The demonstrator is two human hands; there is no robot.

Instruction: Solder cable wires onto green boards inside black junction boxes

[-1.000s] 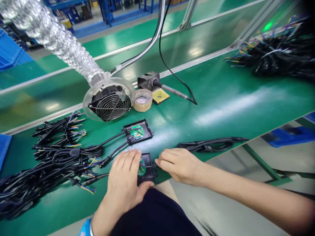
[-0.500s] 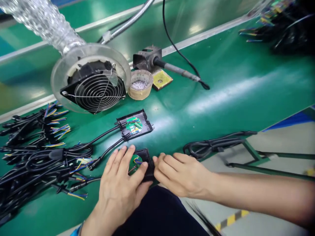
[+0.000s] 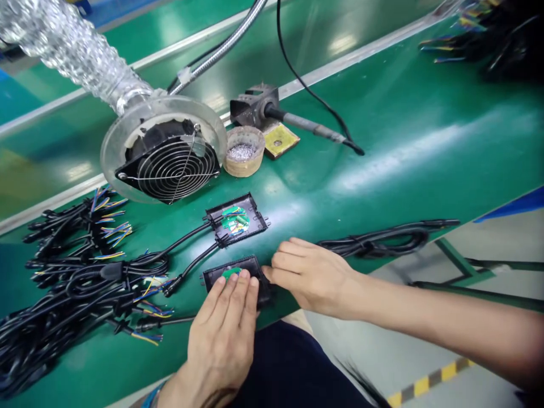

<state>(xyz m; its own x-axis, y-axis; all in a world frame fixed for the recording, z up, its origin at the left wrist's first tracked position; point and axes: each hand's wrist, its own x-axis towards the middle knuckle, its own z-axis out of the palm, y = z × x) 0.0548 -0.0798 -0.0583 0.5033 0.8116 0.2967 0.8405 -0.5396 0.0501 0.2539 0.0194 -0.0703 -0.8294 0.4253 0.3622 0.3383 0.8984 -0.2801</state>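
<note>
A black plastic case (image 3: 210,277) lies near the bench's front edge, partly covered by my left hand (image 3: 227,323). Its fingers are stretched out side by side over the case, hiding much of the green circuit board (image 3: 232,273) inside. My right hand (image 3: 304,275) is closed at the case's right edge, fingers curled against it; its thumb is mostly hidden. Just behind sits a second open black case (image 3: 255,218) holding a round green circuit board (image 3: 237,220) with coloured wires. Two black cables (image 3: 187,231) run from its left side.
Bundled black cables (image 3: 97,277) with bare coloured wire ends crowd the left. A fan hood (image 3: 178,164) stands behind, beside a solder cup (image 3: 244,161), a yellow sponge (image 3: 280,140) and a soldering iron (image 3: 310,124) in its holder. A coiled cable (image 3: 382,241) lies at right.
My left hand has shifted from gripping around the front case to lying flat over its board, its thumb now out of sight. My right hand stays at the right edge. The view has shifted slightly.
</note>
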